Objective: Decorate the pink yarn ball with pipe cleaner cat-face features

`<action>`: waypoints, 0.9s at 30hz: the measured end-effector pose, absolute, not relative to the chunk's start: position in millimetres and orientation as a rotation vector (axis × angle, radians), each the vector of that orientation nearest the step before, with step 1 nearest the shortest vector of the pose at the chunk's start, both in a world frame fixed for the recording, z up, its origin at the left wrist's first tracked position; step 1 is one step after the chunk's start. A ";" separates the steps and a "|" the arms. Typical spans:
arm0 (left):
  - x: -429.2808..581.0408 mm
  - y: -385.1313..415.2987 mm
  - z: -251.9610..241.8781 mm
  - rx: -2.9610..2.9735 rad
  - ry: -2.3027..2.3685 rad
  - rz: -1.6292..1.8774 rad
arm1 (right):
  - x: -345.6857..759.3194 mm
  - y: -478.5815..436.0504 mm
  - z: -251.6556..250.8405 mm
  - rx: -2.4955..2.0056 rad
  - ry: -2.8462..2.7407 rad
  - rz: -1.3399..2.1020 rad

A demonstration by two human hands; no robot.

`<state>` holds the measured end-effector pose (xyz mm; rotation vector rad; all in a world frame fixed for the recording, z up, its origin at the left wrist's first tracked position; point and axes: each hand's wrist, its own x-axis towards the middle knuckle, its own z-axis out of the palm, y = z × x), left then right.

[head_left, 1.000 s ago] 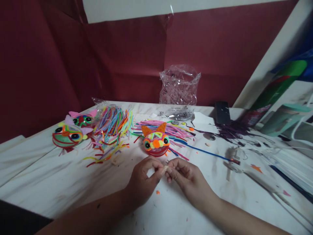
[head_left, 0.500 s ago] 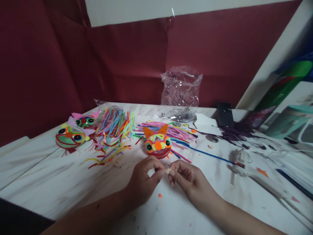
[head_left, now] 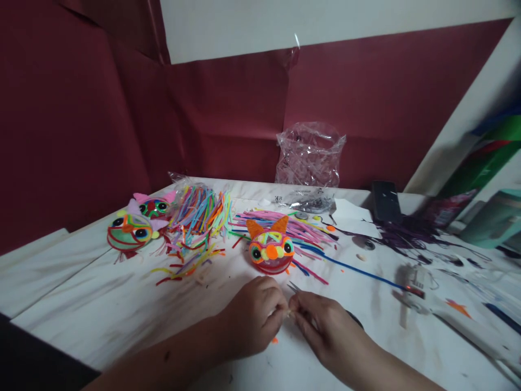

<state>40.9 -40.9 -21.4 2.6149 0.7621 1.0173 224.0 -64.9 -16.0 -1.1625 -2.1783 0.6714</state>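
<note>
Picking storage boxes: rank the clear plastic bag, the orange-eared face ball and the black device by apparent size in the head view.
1. clear plastic bag
2. orange-eared face ball
3. black device; farther back, so unsure against the ball.

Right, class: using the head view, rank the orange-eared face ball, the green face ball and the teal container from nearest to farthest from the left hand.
1. orange-eared face ball, just beyond the left hand, which pinches a small pale piece.
2. green face ball, far left.
3. teal container, far right edge.
</note>
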 end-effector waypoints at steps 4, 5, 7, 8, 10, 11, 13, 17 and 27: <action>45.3 -43.9 -20.8 2.453 0.809 1.174 | 219.3 -63.2 -12.0 -1.165 -1.909 0.967; 46.7 -44.9 -20.2 2.359 0.852 1.211 | 217.9 -62.2 -10.3 -1.138 -1.805 1.079; 49.4 -46.8 -18.8 2.154 0.956 1.252 | 215.0 -60.4 -7.1 -1.062 -1.613 1.252; 50.6 -47.8 -18.1 2.065 0.999 1.254 | 213.7 -59.8 -5.8 -1.033 -1.545 1.301; 52.4 -49.6 -17.3 1.941 1.045 1.247 | 211.4 -60.0 -4.2 -1.014 -1.456 1.349; 53.0 -50.4 -17.2 1.909 1.048 1.243 | 210.3 -60.9 -3.9 -1.015 -1.423 1.366; 54.0 -52.0 -17.6 1.889 1.035 1.243 | 208.4 -63.3 -4.3 -1.027 -1.370 1.390; 54.5 -53.2 -19.7 1.904 0.998 1.264 | 207.0 -66.0 -7.4 -1.005 -1.310 1.387; 53.1 -48.9 -18.7 1.533 0.679 1.155 | 211.3 -63.7 -11.5 -0.869 -1.261 1.546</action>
